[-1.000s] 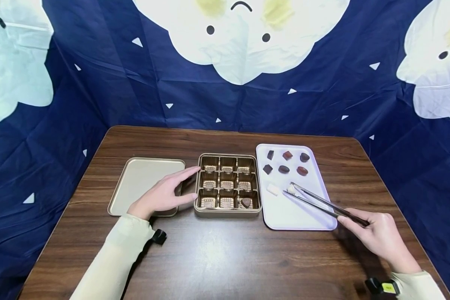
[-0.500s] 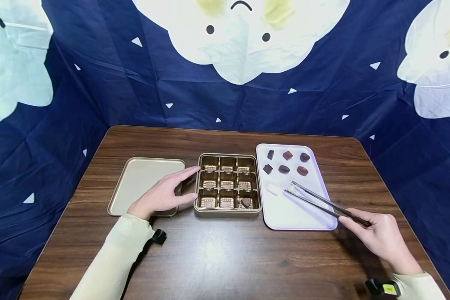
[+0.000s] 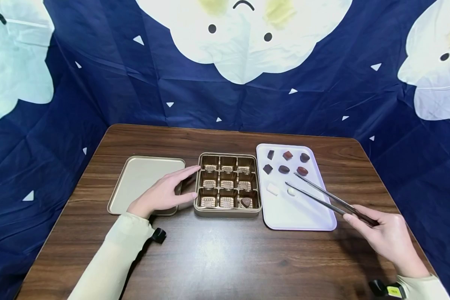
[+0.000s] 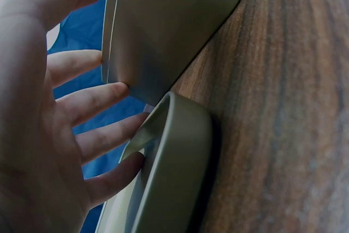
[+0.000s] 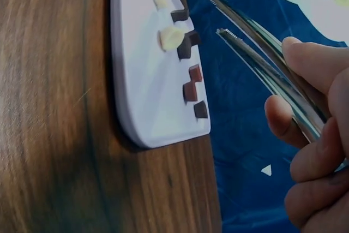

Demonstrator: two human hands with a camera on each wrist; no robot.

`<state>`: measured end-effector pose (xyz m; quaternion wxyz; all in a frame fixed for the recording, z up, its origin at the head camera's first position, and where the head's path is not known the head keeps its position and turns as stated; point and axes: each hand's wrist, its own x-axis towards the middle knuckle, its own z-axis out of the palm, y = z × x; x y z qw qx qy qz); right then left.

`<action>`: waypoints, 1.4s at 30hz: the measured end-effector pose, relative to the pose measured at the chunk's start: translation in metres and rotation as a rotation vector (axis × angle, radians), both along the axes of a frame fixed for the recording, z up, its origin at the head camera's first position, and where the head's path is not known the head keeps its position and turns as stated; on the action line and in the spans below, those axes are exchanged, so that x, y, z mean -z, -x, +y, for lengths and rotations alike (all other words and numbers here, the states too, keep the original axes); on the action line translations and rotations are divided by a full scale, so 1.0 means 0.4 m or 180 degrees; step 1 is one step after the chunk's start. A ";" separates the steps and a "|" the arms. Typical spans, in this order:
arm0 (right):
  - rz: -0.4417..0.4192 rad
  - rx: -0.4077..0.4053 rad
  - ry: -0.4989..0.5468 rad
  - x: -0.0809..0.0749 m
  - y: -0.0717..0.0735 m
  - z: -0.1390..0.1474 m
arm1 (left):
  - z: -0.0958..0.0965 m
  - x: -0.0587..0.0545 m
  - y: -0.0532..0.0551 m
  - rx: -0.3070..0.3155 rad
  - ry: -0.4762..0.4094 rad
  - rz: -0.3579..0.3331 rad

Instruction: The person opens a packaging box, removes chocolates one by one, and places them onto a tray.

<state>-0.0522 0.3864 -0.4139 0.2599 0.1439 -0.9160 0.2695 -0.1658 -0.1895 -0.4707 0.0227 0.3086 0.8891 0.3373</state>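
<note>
My left hand (image 3: 165, 192) rests with extended fingers at the left side of a gold tin (image 3: 228, 214). In the left wrist view its fingertips touch the tin's upper edge (image 4: 113, 31). A divided insert fills the tin, with one brown chocolate (image 3: 245, 202) in the front right compartment. My right hand (image 3: 384, 235) grips metal tongs (image 3: 331, 203) by their rear part. Their tips are apart with nothing between them, raised above a white tray (image 3: 300, 218). On the tray, a round white chocolate (image 3: 291, 191) lies beneath the tips, beside a rectangular white chocolate (image 3: 273, 189).
Several dark and reddish-brown chocolates, among them an oval one (image 3: 283, 169), lie in two rows on the tray's far half. A gold lid (image 3: 142, 177) lies left of the tin, partly under my left hand. A blue cloth (image 3: 195, 100) hangs behind the wooden table (image 3: 210, 266).
The tongs' tips have come off the round white chocolate and risen, moving slightly right with my right hand. The chocolate stays on the tray. My left hand holds its place.
</note>
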 end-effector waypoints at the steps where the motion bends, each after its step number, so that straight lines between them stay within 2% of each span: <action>1: 0.0026 0.0004 -0.0006 -0.003 0.001 -0.002 | 0.000 -0.001 0.001 0.0002 0.0011 -0.0005; 7: 0.0063 -0.0143 0.0039 -0.027 0.003 -0.027 | 0.001 -0.006 -0.001 -0.0016 0.0019 -0.0001; 16: 0.0080 -0.0601 0.0075 -0.057 0.016 -0.078 | 0.000 0.001 -0.002 -0.0029 0.0025 -0.0032; 24: -0.0081 -0.0944 0.0009 -0.088 0.026 -0.132 | 0.000 0.001 -0.002 -0.0029 0.0053 -0.0043; 31: -0.0222 -0.1230 -0.0023 -0.091 0.048 -0.172 | 0.000 -0.004 -0.004 -0.0046 0.0069 -0.0067; 42: -0.0405 -0.1501 -0.0359 -0.109 0.077 -0.217 | -0.001 -0.003 -0.004 -0.0032 0.0063 -0.0065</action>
